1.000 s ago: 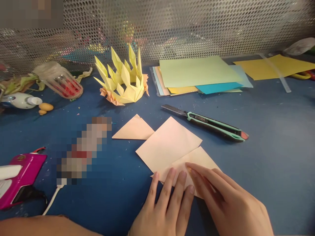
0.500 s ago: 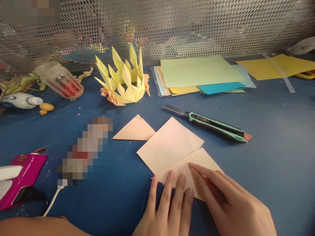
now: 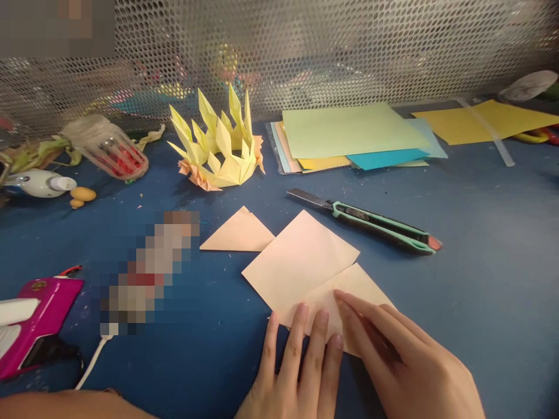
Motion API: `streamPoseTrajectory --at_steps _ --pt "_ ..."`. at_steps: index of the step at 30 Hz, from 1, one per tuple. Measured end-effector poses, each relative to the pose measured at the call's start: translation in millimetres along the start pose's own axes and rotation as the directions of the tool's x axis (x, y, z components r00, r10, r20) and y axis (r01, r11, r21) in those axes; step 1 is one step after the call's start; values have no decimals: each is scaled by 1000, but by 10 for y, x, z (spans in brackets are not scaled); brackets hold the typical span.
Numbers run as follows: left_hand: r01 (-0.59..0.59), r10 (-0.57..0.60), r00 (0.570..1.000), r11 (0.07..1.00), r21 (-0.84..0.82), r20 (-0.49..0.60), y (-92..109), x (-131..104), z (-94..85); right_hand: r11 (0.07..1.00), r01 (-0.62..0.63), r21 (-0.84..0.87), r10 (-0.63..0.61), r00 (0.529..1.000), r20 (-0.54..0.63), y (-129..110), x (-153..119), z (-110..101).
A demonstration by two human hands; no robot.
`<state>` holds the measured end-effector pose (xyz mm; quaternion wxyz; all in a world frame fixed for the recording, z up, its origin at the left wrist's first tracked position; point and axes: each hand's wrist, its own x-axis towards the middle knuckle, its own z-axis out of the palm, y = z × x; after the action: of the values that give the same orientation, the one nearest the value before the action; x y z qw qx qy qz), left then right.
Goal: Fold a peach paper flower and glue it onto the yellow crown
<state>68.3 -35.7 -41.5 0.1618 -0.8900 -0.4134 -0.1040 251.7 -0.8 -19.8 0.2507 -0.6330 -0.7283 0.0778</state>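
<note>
At lower centre, the left hand (image 3: 297,372) lies spread over the peach sheet (image 3: 362,283); the right hand (image 3: 406,355) rests narrowed on it, whether pinching cannot be told. Uneven pressure could skew the sheet; careless reaching could meet the utility knife (image 3: 379,230) above.

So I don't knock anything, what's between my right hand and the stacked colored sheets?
The head view shows the utility knife lying between them, blade exposed, with part of the pale paper closer to your right hand.
</note>
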Motion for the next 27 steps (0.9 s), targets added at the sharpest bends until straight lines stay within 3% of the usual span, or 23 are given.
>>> streamPoseTrajectory --at_steps 5,12,21,27 --pt "-7 7 1000 1000 13 -3 -5 -2 5 997 -75 -25 75 997 -1 -60 -13 -7" --pt "-15 15 1000 1000 18 4 -13 -9 -6 989 -66 -130 61 997 -42 -106 -8 -25" --pt "4 -5 1000 999 -34 -6 -5 -28 33 995 61 -81 -63 998 -26 19 13 -4" --pt "-7 7 1000 999 -49 1 -16 -40 47 993 71 -90 -70 997 14 43 20 -1"
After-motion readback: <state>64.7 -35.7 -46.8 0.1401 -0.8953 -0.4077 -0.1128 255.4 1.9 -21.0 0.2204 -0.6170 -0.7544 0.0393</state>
